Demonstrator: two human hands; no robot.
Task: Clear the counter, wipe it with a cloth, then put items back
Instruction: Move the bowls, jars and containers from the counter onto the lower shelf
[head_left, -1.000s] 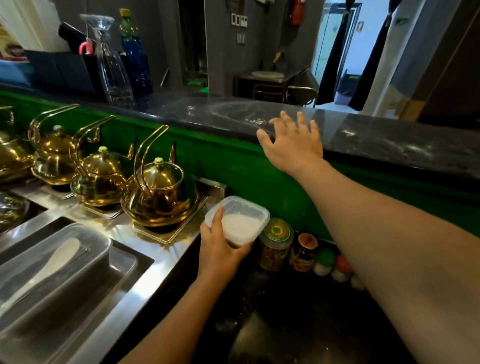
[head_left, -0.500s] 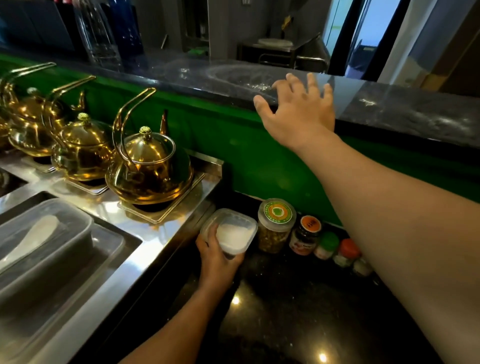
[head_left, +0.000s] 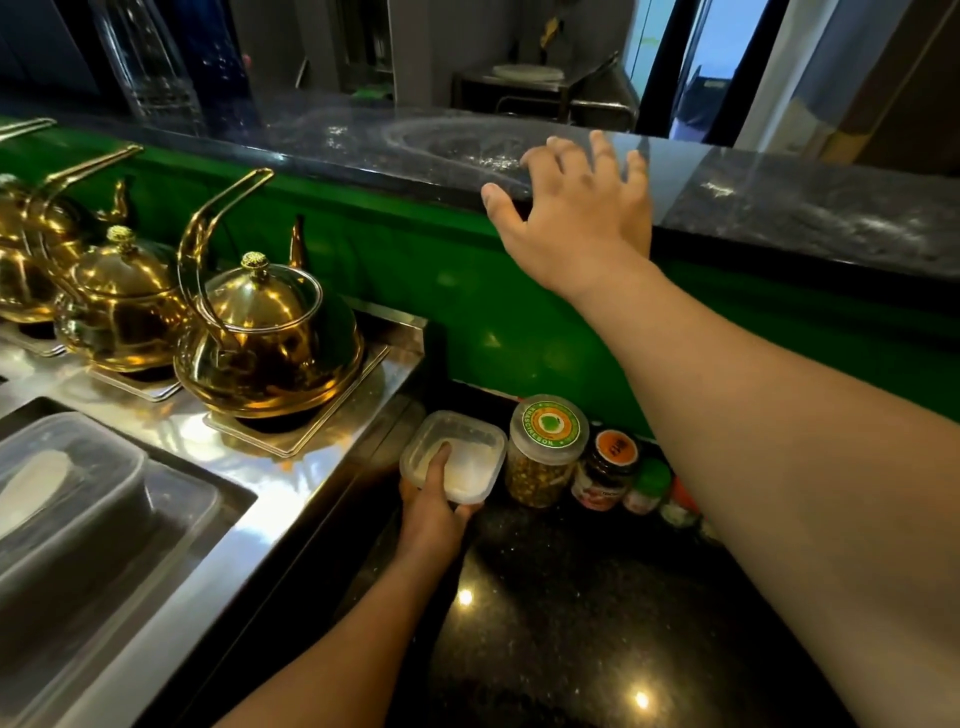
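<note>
- Dark speckled granite counter (head_left: 571, 649) fills the lower middle, with a green panel (head_left: 415, 270) behind it and a raised black stone ledge (head_left: 779, 208) on top of the panel.
- On the far left, a steel worktop (head_left: 218, 467) carries a clear plastic tub (head_left: 104, 467) with a white spoon-like piece (head_left: 31, 483) lying inside it.
- Behind the tub, three gold kettles stand in a row on square trays: far left (head_left: 21, 260), middle (head_left: 124, 296), nearest (head_left: 270, 338). Their spouts point towards the green panel.
- The left hand (head_left: 431, 514) grips a small plastic container (head_left: 475, 467) at its near edge. The thumb lies flat on the lid and the other fingers curl underneath, mostly hidden.
- The container is a rounded rectangle holding something white and granular. It sits level at the back left corner of the granite, between the steel unit and a jar. It looks almost square from here, so its long axis is hard to call, and I cannot tell whether it touches the granite.
- Just right of it is a clear jar (head_left: 540, 467) of yellowish bits. Its lid has a green and orange round label with ring lettering too small to read.
- Next come a dark jar (head_left: 605, 467) with an orange lid and illegible black marks, a green-capped bottle (head_left: 649, 483) and a red-capped bottle (head_left: 680, 501).
- The right hand (head_left: 576, 223) rests on the ledge with fingers spread and the thumb out over its edge.
</note>
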